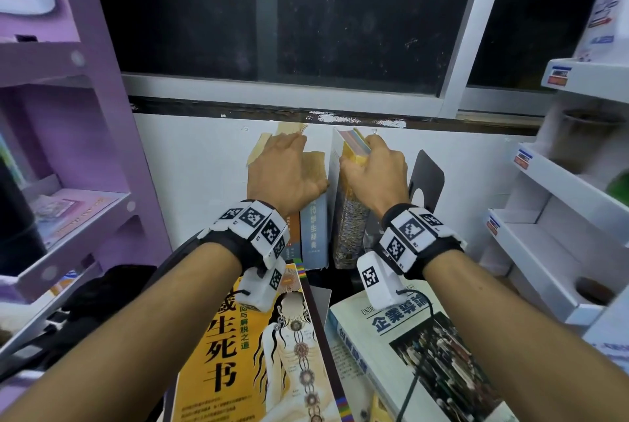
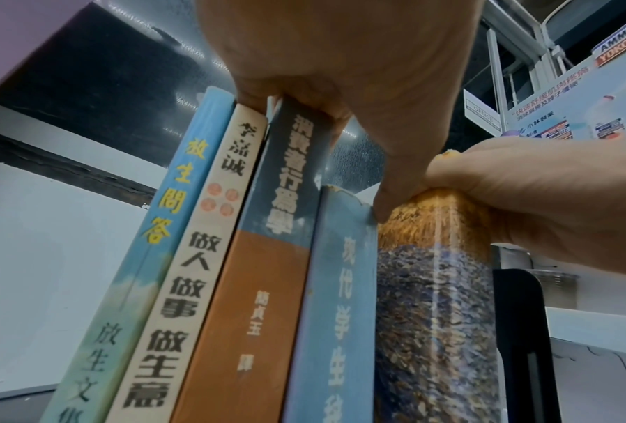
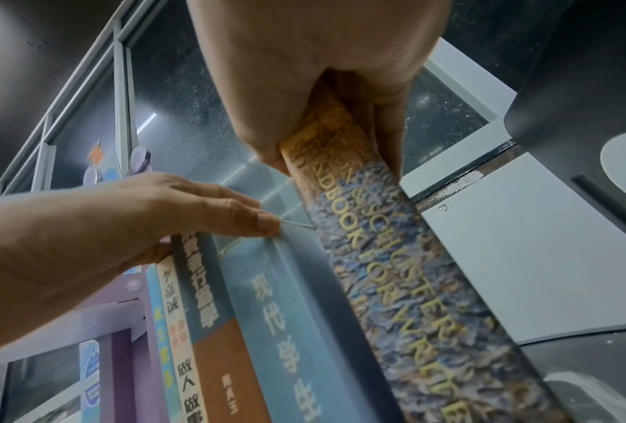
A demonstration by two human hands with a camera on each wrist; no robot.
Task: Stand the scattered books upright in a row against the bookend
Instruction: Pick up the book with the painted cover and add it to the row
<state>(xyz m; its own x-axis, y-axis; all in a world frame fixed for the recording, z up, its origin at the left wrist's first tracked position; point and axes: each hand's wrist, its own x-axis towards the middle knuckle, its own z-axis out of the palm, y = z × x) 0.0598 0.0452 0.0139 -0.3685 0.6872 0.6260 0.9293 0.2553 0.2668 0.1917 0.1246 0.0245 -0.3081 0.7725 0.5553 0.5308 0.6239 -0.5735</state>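
Observation:
Several books stand upright in a row; the rightmost is a blue dictionary (image 1: 315,234) (image 2: 340,314). My left hand (image 1: 289,166) lies over the tops of these books, thumb on the dictionary's top edge. My right hand (image 1: 367,163) grips the top of a thick speckled-spine book (image 1: 350,227) (image 3: 413,286), standing nearly upright just right of the dictionary with a narrow gap between them. The black bookend (image 1: 427,176) (image 2: 518,329) stands a little to the right of that book. An orange-covered book (image 1: 258,353) and a white book (image 1: 408,336) lie flat in front.
A purple shelf unit (image 1: 85,183) stands close on the left and a white tiered rack (image 1: 561,217) on the right. A white wall and a dark window (image 1: 272,13) are right behind the row. Black gear (image 1: 102,302) lies at the left front.

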